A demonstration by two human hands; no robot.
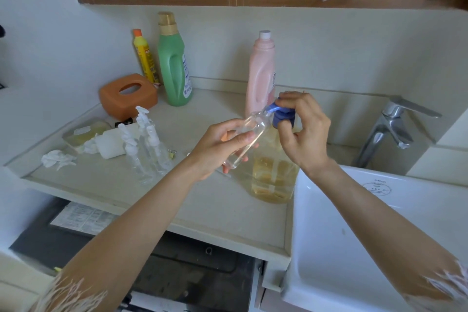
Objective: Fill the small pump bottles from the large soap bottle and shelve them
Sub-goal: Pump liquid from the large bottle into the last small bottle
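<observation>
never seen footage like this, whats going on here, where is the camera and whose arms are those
There is no machine here. The one picture comes from a camera worn on a person's head, looking down at their own arms. The left hand holds a small clear bottle tilted, its mouth at the blue pump of the large soap bottle, which holds amber liquid. The right hand is on that pump. On the counter to the left stand more small pump bottles, an orange tissue box, and green, yellow and pink bottles. A white sink and tap lie to the right.
</observation>
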